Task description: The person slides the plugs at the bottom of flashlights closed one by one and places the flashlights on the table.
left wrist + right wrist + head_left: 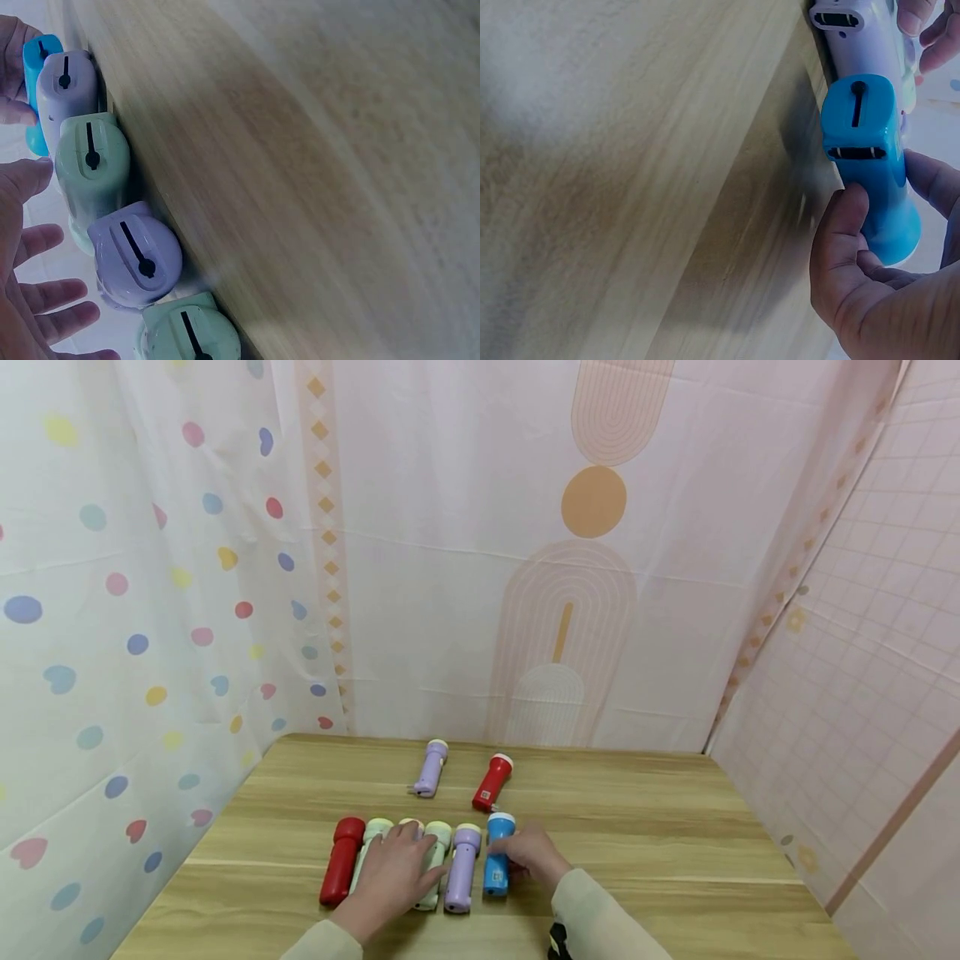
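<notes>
In the head view my right hand (538, 853) grips a blue flashlight (497, 878) with a white head at the right end of a row. The right wrist view shows my thumb and fingers on opposite sides of its body. Beside it in the row lies a purple flashlight (461, 878). My left hand (393, 872) is spread over the row's middle, fingers extended, partly covering a green flashlight (439, 837), another green flashlight (377, 827) and a second purple flashlight (139, 259) between them. At the left end lies a red flashlight (342, 862).
Farther back on the wooden table (637, 810) lie a purple flashlight (431, 770) and a red flashlight (491, 783), each with a small metal plug sticking out near its tail end. Patterned curtains (435, 610) hang behind the table and along both sides.
</notes>
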`<state>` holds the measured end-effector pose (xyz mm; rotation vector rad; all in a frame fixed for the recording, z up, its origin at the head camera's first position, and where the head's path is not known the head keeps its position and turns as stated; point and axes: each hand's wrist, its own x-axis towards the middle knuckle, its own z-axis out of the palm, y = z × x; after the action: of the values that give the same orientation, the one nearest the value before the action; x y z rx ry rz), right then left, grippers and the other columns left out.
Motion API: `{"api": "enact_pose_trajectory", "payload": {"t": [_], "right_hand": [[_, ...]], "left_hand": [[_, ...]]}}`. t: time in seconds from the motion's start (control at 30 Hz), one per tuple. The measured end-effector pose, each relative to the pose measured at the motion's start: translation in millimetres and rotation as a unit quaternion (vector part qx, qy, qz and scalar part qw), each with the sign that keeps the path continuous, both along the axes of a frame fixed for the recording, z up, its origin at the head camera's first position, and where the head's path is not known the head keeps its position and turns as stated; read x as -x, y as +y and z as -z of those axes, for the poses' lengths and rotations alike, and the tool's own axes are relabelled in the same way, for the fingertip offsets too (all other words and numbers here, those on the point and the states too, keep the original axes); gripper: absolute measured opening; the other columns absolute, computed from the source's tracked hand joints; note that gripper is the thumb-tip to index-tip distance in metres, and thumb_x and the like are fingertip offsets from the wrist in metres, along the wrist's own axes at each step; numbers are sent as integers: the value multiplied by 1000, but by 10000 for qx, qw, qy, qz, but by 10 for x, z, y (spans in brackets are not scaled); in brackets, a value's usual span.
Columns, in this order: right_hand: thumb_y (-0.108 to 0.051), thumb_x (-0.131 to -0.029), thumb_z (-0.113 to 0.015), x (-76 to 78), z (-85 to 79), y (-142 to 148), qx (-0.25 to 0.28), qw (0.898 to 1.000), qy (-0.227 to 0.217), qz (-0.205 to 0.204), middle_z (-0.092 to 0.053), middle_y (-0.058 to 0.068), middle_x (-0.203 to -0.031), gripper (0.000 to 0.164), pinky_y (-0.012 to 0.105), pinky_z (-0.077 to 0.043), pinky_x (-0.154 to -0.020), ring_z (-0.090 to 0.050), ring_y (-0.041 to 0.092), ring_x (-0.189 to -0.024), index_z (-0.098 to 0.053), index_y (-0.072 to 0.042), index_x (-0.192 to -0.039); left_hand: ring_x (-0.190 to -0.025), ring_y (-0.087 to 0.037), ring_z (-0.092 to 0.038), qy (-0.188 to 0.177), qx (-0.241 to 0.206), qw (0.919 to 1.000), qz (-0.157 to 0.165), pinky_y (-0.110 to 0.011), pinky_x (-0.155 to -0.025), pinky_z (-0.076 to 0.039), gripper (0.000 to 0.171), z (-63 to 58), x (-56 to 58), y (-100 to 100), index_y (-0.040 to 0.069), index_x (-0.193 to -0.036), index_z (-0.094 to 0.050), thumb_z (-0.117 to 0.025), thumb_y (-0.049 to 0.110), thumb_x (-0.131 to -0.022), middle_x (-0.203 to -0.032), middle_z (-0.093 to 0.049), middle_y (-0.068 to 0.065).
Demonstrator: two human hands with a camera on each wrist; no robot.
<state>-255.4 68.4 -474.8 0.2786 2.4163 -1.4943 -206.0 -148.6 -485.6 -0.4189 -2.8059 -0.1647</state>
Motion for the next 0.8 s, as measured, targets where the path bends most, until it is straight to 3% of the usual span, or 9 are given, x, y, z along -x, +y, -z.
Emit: {"api": "enact_pose_trajectory", "payload": {"t": [0.3,0.53,0.8], "right_hand": [[-11,-79,-78,-59,31,-3,-71,9995,70,-296,-62,14,-82,35,30,-55,-58,-62,20,-66,-57,8,-99],[-13,-79,-80,-82,31,0,-269,9991,29,-336,-61,13,-82,38,31,-56,-59,-62,21,-65,-55,7,-99],[-19,-84,-76,-83,-14,89,-8,9986,-24,-525,-62,14,-85,37,37,-58,-65,-63,24,-73,-57,7,-103]], "left_hand": [[-100,-33,-59,171,-36,9998,81,-55,-75,-51,40,18,-30,-43,15,-105,-73,-76,47,-83,-108,-62,-11],[-99,-31,-59,-25,-55,10000,34,-52,-69,-51,38,42,-15,-45,15,-104,-73,-76,47,-83,-108,-61,-11],[-98,-31,-58,-29,-43,10000,47,-50,-65,-52,37,65,-9,-51,15,-102,-73,-76,47,-83,-108,-60,-11]]}}
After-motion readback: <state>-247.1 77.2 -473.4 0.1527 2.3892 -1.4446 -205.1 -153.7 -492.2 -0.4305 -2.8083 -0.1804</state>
